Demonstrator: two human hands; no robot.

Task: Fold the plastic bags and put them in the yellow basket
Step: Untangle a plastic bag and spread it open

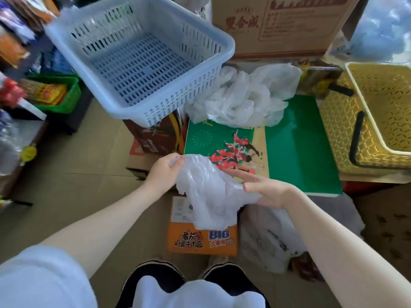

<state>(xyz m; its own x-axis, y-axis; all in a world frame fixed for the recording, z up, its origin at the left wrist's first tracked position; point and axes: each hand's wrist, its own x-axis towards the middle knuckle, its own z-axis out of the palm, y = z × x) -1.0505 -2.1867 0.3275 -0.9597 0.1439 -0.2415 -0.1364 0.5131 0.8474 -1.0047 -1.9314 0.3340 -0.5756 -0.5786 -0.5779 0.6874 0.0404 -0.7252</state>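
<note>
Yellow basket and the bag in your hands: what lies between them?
In the head view, only the bare green board lies between the held plastic bag and the yellow basket; the pile of loose bags sits further back.

At twelve o'clock a pale blue basket [142, 61] with slotted lattice walls; at three o'clock the yellow basket [378, 121], diamond-mesh sides, black handles; centre, translucent white plastic bags [242, 101]; beneath, a green box [300, 147] printed with red-dressed dancers; at six o'clock an orange carton [189, 238].
</note>
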